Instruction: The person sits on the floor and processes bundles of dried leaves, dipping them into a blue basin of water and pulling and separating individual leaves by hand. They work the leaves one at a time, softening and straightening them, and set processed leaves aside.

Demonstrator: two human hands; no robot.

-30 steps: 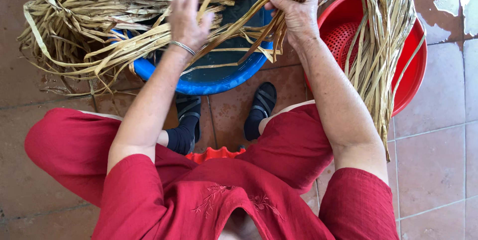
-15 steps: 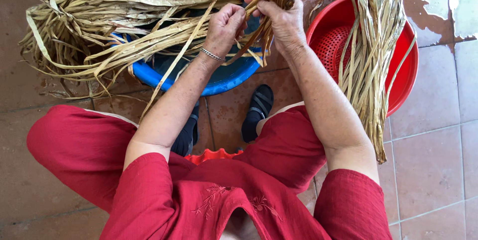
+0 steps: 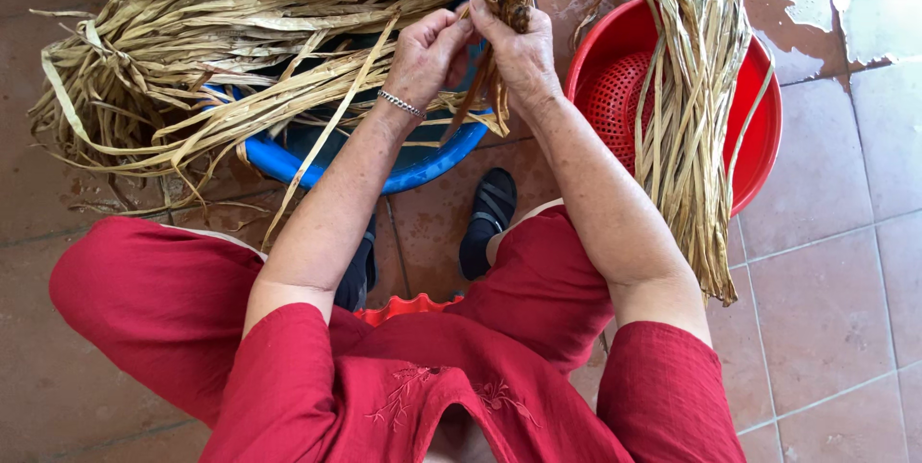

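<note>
Pinching one brown strip end [image 3: 501, 12] with left hand [image 3: 427, 55] and right hand [image 3: 523, 50] fingers | red basin [image 3: 759, 136] holds a small sorted bundle [image 3: 687, 117] | big leaf pile [image 3: 240, 50] over blue basin [image 3: 423, 160] looks mostly left

Bright, even daylight from above; shadows were soft and short. Wet floor tiles [image 3: 864, 2] at top right glared white, nearly washed out. Focus was sharp throughout, no motion blur; slight wide-angle bending at edges.
</note>
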